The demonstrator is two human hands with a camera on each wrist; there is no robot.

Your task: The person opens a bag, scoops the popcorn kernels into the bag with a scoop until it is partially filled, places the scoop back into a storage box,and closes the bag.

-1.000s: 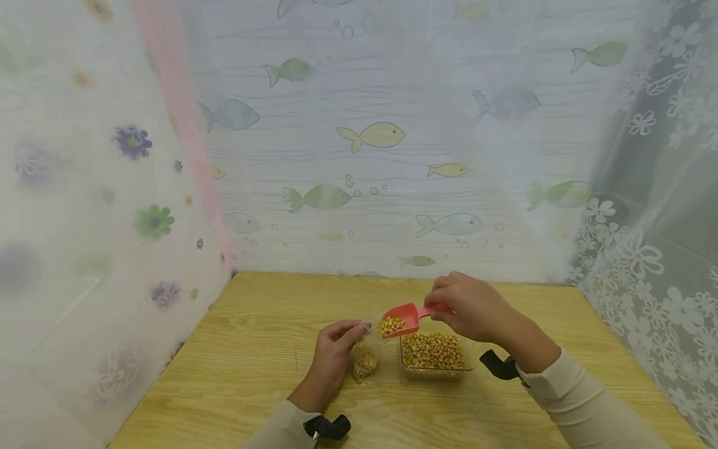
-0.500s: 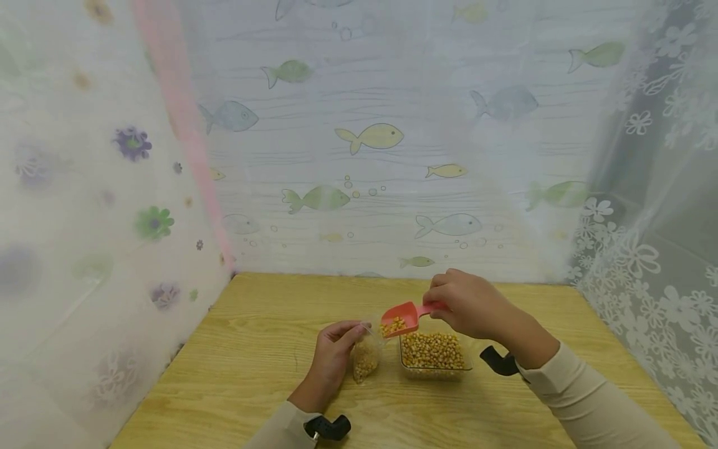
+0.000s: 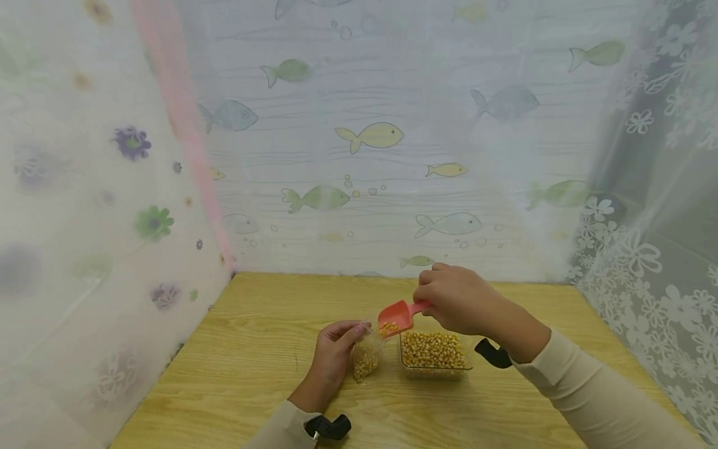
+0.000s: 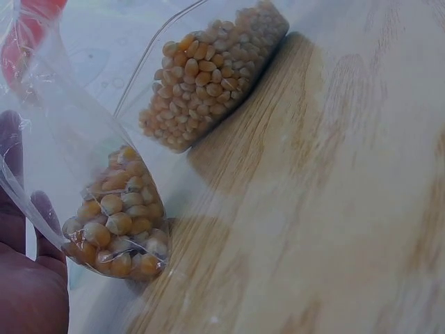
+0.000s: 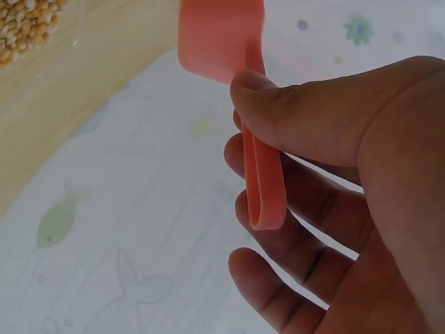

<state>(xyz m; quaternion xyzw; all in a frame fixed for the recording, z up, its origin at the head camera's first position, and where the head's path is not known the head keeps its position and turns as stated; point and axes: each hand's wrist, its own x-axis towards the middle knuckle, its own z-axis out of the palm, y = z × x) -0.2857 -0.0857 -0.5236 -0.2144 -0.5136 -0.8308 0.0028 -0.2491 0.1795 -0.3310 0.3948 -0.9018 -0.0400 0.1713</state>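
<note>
My left hand (image 3: 333, 352) pinches the top edge of a clear plastic bag (image 4: 122, 216), whose lower part bulges with corn kernels. The thumb and fingers of my right hand (image 3: 464, 302) hold the handle of a red scoop (image 3: 396, 315). The scoop tilts down to the left, its lip at the bag's mouth, with a small heap of kernels (image 3: 388, 327) near that lip. In the right wrist view the scoop's looped handle (image 5: 268, 188) sits between thumb and fingers. Beside the bag stands a clear rectangular container (image 3: 436, 373) full of corn kernels.
A light wood-grain table (image 3: 252, 374) lies under everything. Behind it hangs a translucent sheet with fish prints (image 3: 370, 137), with flower-patterned sheets at both sides. Black wrist mounts (image 3: 331, 428) stick out from both sleeves.
The right hand and scoop have moved slightly left and up, the scoop tipping more. Fewer kernels lie in the scoop than a second ago. The left hand has stayed in place.
</note>
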